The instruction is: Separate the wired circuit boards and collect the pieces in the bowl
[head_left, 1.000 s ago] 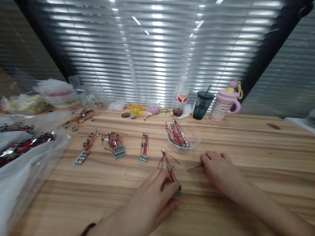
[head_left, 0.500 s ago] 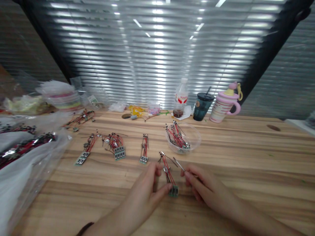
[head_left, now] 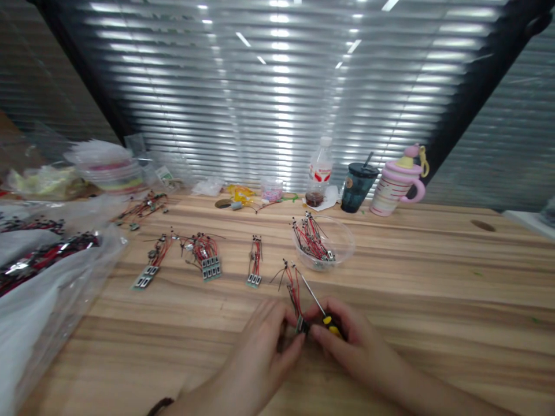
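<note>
Between my hands stands a small green circuit board with red and black wires running away from me. My left hand pinches its left side between thumb and fingers. In my right hand is a screwdriver with a yellow and black handle, its thin shaft pointing up and left beside the wires. The right thumb and forefinger also reach the board's right edge. Both palms hide part of the board and handle.
A clear round bowl holds more wired boards. Left of it lie a wired board strip, a larger wired group and another strip. A plastic bag fills the left side. Behind are a bottle, a dark cup and a pink mug.
The board has been tilted up from lying face-up, and my hands have come together around it. The screwdriver has shifted back in my right hand, showing its handle.
</note>
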The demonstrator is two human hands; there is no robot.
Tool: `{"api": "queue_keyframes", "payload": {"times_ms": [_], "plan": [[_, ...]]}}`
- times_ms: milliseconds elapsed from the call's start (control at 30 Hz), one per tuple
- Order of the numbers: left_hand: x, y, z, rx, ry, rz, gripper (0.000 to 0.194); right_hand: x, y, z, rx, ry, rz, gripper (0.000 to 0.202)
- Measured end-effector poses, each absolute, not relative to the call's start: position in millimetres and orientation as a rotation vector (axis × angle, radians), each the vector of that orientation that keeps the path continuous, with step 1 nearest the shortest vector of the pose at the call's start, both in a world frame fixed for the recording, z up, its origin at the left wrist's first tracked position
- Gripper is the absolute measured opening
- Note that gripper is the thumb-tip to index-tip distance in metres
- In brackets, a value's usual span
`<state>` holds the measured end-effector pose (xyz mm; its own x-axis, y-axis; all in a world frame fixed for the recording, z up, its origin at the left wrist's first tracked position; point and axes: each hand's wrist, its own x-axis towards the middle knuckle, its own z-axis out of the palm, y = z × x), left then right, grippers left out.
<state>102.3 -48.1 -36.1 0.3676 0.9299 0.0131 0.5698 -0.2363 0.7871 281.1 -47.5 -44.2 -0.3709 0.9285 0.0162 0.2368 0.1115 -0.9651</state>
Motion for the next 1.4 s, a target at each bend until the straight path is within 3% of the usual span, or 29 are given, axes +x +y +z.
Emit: {"api": "queue_keyframes", "payload": {"times_ms": [200,333,500,633,1000,1267,1400], "plan": [[115.2,-54.8,-25.8,1.048,0.980,0.802,0.024,279.3,-54.5,-41.3,-1.099,-1.528,1.274,0.017],[111.0,-53.0,-25.1,0.946,0.843,0.780,0.022,282.3,-58.0,-44.5,-1.039,-1.674,1.091,0.008],[100.1,-35.5,-23.9,1.044,1.172,1.030,0.020,286.5,-55.7,-47.8,-1.061,-1.840,0.792,0.039],[94.0,-21.9,-18.6,1.059,1.315,1.207,0.022,288.0,-55.0,-41.4,-1.051,-2.056,0.932,0.043],[96.9,-25.3,-23.5,1.030,1.267,1.175,0.020,288.1,-57.5,-31.9,-1.018,-2.061,0.956,0.040],[106.9,-49.5,-40.8,1.218,1.287,0.834,0.015,315.2,-93.7,-21.4,-1.146,-1.973,1.234,0.035],[111.4,-60.8,-33.7,1.249,1.278,0.812,0.016,328.9,-102.4,-25.9,-1.168,-1.642,1.512,0.028]]}}
